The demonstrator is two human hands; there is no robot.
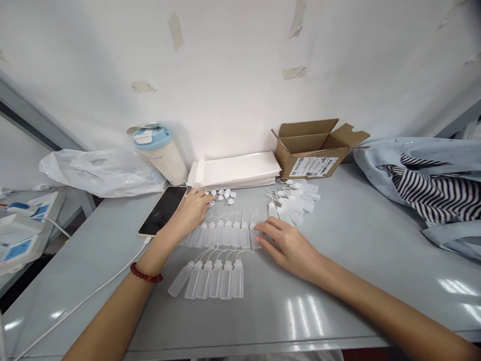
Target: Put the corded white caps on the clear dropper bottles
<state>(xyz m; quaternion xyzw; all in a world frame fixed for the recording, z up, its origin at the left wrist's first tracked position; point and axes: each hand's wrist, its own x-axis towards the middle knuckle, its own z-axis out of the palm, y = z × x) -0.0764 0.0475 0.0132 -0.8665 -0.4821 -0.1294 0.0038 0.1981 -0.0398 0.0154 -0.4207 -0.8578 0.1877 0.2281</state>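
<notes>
My left hand [192, 209] reaches over the table with fingers stretched out, its fingertips at a loose cluster of small white caps [227, 194]. No cap shows clearly gripped in it. My right hand [287, 244] has its fingers apart, and the tips touch the right-end bottle [255, 236] of a row. That row of translucent squeeze bottles [227, 234] stretches leftward, each with a thin white strap at its neck; my left hand and wrist are close to its left end. Nearer me lies a second row of similar bottles [216, 281], the leftmost one slanted.
More bottles [296, 200] lie piled behind my right hand. At the back are a stack of white sheets or packets [240, 170], an opened cardboard box [311, 160], a tumbler [165, 158] and a plastic bag [101, 173]. A phone [161, 210] is left, a striped cloth bag [432, 185] right.
</notes>
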